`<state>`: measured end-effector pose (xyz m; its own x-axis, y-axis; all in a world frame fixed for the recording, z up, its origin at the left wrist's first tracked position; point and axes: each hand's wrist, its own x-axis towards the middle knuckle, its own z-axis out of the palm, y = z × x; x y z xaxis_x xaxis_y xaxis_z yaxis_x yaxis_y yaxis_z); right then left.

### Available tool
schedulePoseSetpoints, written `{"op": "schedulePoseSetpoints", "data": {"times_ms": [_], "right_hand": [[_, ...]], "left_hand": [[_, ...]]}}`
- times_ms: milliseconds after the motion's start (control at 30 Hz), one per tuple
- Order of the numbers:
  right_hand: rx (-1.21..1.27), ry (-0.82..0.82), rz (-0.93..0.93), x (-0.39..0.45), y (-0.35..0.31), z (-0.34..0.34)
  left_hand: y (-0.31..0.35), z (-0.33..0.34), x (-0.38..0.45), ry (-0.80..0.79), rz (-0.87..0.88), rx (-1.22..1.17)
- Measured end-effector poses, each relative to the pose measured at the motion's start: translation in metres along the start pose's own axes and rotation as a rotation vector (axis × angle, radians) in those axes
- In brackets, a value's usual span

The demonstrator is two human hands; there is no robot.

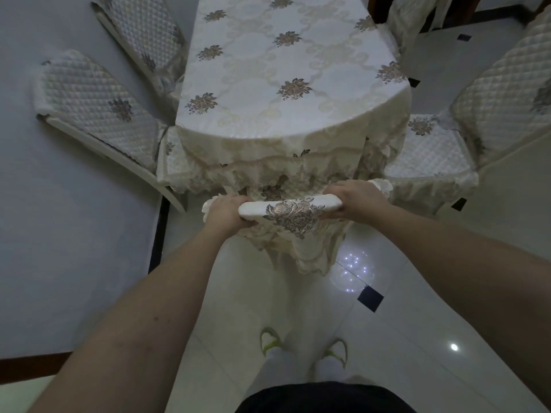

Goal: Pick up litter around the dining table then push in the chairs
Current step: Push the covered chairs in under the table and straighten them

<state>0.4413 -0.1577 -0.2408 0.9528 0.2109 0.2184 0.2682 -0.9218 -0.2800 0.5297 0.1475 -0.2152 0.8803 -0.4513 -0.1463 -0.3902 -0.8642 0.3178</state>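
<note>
Straight in front of me stands a chair whose cream, flower-embroidered back top (290, 210) I hold with both hands. My left hand (226, 213) grips its left end, and my right hand (351, 201) grips its right end. The chair's seat is tucked under the dining table (283, 70), hidden by the hanging cream tablecloth with brown flower motifs. No litter shows on the table or on the visible floor.
Two quilted-cover chairs (98, 99) (143, 31) stand at the table's left, close to the pale wall. Another chair (477, 114) sits angled out at the right, and one more (408, 16) at the far right corner. My feet (304, 347) stand on glossy white tiles.
</note>
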Motion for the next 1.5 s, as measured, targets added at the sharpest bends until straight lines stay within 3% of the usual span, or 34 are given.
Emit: {"op": "schedulePoseSetpoints", "data": {"times_ms": [167, 267, 367, 433, 567, 767, 1000, 1167, 1367, 1500], "right_hand": [[-0.080, -0.076, 0.111, 0.000, -0.005, -0.002], [-0.081, -0.110, 0.300, -0.005, -0.016, -0.002], [0.020, 0.045, 0.506, -0.024, -0.033, 0.005], [-0.003, 0.074, 0.529, -0.043, -0.047, 0.009], [-0.042, -0.082, 0.649, -0.066, -0.078, 0.005], [-0.036, -0.127, 0.609, -0.103, -0.129, -0.023], [-0.110, -0.042, 0.812, -0.178, -0.151, -0.060], [-0.130, 0.100, 0.884, -0.222, -0.132, -0.105], [-0.145, 0.282, 0.981, -0.306, -0.104, -0.156], [-0.159, 0.291, 1.057, -0.373, -0.082, -0.188]], "left_hand": [[-0.012, 0.006, 0.005, -0.001, 0.023, 0.047], [-0.015, 0.008, 0.002, 0.033, 0.008, 0.100], [-0.014, 0.013, -0.019, 0.155, 0.034, 0.078], [-0.009, 0.023, -0.041, 0.160, 0.135, 0.082], [0.003, 0.038, -0.078, 0.133, 0.253, 0.044], [0.018, 0.017, -0.075, 0.054, 0.200, 0.056], [0.051, -0.018, -0.060, 0.033, 0.190, 0.044], [0.124, -0.019, -0.088, 0.047, 0.477, 0.067], [0.271, -0.006, -0.113, 0.016, 0.761, 0.117], [0.372, 0.015, -0.130, 0.048, 0.909, 0.127]]}}
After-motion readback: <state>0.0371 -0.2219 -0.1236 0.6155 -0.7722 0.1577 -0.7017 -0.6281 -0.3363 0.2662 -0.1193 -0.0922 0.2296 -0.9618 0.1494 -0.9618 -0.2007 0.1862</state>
